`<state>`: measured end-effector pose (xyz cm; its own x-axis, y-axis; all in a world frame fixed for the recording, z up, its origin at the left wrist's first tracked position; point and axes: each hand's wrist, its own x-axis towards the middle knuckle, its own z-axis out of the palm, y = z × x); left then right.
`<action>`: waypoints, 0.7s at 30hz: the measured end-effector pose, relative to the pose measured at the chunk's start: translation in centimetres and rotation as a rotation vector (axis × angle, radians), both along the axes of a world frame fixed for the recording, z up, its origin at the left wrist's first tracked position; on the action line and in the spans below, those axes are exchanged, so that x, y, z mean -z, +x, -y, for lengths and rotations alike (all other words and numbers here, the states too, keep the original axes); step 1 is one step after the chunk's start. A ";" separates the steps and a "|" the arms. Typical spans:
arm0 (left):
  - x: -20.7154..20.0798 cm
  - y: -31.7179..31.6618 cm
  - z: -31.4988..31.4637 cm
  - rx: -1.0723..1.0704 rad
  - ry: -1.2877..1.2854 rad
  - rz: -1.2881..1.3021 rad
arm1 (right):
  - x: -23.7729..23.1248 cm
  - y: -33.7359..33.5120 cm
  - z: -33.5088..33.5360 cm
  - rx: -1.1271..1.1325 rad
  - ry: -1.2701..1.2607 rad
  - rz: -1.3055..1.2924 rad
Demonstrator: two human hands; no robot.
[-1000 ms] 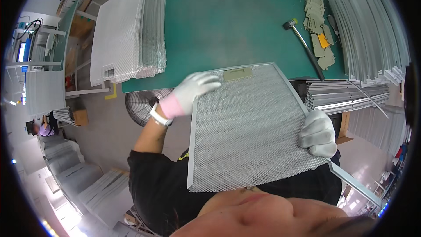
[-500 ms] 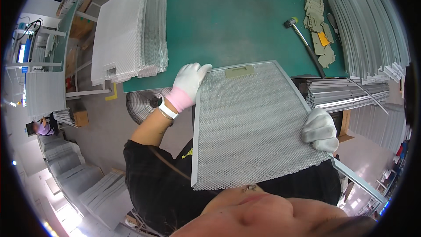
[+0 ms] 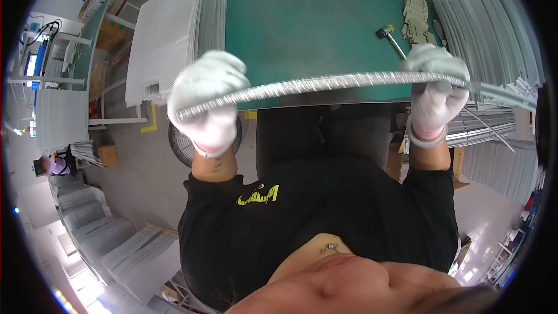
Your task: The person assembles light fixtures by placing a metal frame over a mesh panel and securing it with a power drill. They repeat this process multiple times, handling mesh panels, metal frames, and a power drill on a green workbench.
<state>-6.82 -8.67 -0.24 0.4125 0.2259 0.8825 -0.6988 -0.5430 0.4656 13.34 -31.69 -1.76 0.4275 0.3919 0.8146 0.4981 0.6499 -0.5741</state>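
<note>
A silver mesh panel [image 3: 325,84] is held up nearly edge-on, so only its thin, slightly bowed edge shows and its faces are hidden. My left hand [image 3: 206,102], in a white glove with a pink cuff, is closed around the panel's left end and slightly blurred. At the other end, my gloved right hand [image 3: 439,81] grips the panel with its fingers wrapped over the edge. A pale metal frame strip [image 3: 505,96] sticks out to the right past that hand. The panel hangs above the near edge of the green table [image 3: 302,29].
Stacked mesh sheets [image 3: 165,29] stand at the table's left. A hammer [image 3: 388,34] lies beside tan plates [image 3: 415,17] at the right, partly behind my right hand. Long grey strips [image 3: 488,29] fill the right edge. A floor fan [image 3: 180,142] is below on the left.
The mesh panel has turned from face-up to edge-on and risen away from my body. My right hand has moved up and away from me; my left has shifted left along with its end.
</note>
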 end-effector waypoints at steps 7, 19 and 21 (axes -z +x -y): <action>2.1 0.8 -1.1 -0.129 -0.277 -0.022 | -2.7 -0.4 -2.1 0.453 0.006 -0.026; 1.7 2.1 -2.2 -0.254 -0.419 -0.131 | -10.3 6.1 0.7 0.186 -0.614 0.570; 1.4 2.0 -2.2 -0.185 -0.444 -0.137 | -11.2 7.0 1.2 0.081 -0.675 0.571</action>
